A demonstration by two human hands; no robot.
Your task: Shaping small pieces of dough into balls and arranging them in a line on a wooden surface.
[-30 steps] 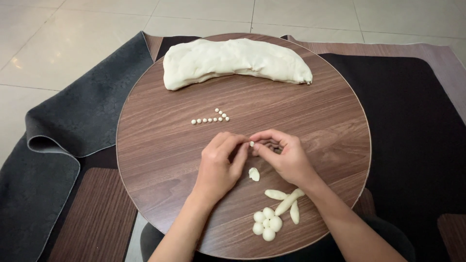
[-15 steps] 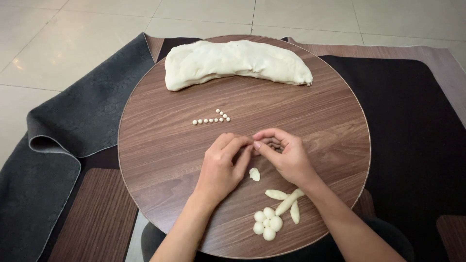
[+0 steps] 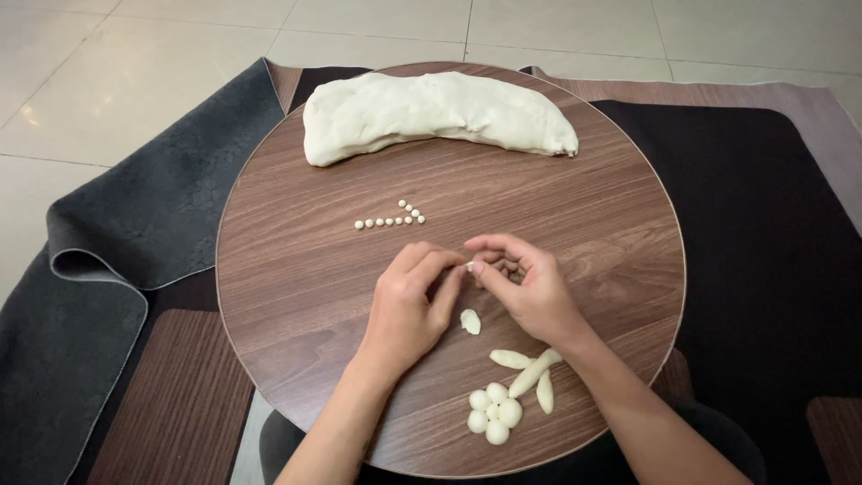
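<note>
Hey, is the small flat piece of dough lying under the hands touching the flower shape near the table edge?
Apart. The head view shows bare wood between the small flat dough piece and the dough flower.

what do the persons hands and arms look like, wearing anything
Both arms are bare to the frame's lower edge: no sleeves, gloves or watch in view. The left hand and right hand show no rings that I can make out; nails look short and unpainted.

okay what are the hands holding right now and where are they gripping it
A tiny white bit of dough, pinched between the fingertips of the left hand and the right hand, above the round wooden table.
</note>
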